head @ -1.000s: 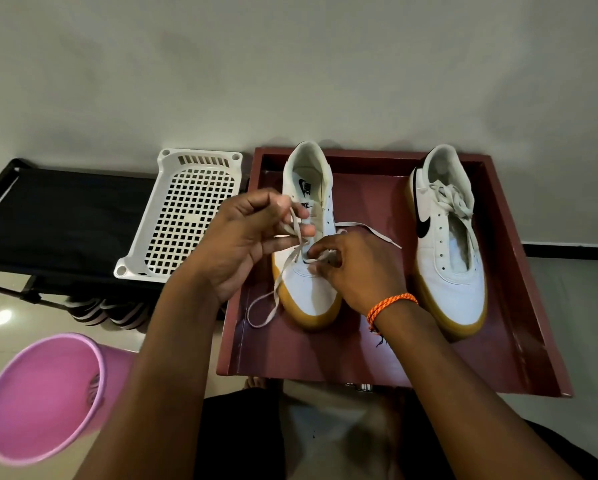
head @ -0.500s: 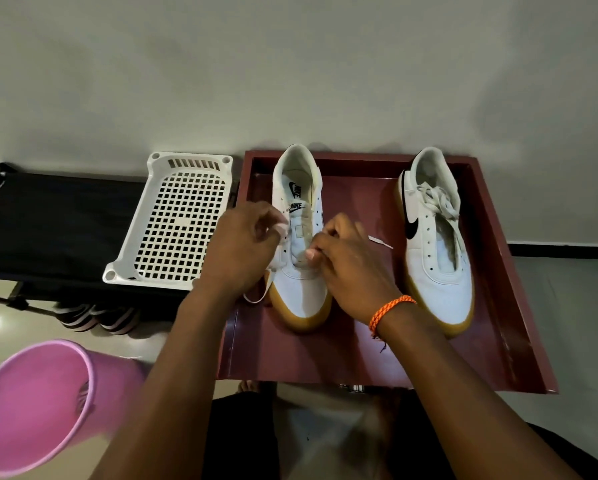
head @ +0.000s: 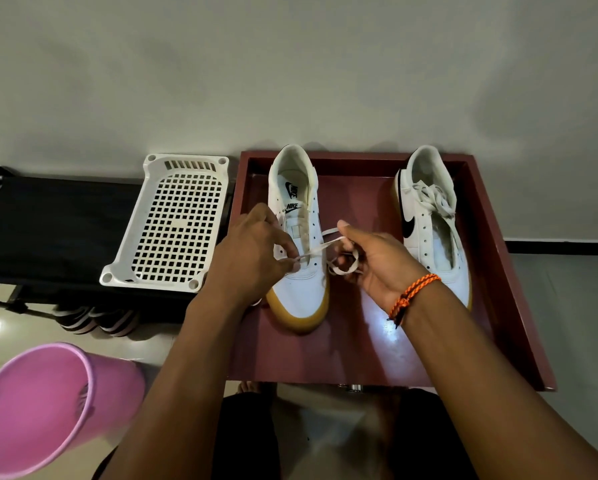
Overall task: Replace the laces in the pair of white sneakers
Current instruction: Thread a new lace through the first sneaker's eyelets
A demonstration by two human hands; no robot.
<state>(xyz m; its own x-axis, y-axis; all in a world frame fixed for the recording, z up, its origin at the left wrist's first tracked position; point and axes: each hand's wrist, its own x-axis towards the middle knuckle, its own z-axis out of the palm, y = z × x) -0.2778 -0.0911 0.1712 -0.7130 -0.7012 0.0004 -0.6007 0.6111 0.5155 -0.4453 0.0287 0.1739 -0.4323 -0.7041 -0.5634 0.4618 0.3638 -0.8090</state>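
Two white sneakers with gum soles stand in a dark red tray (head: 519, 306). The left sneaker (head: 299, 292) has almost no lace in its eyelets. My left hand (head: 252, 258) pinches a white lace (head: 320, 249) at the shoe's lower eyelets. My right hand (head: 373, 263) holds the other part of that lace, looped around its fingers, just right of the shoe. The right sneaker (head: 432, 233) keeps a loosened lace bunched near its top.
A white plastic basket (head: 172, 223) lies left of the tray on a black stand (head: 48, 223). A pink bucket (head: 44, 410) sits at the lower left on the floor. A pale wall runs behind the tray.
My right hand has drawn away from the shoe to the right, pulling the lace out with it. My left hand stays at the lower eyelets.
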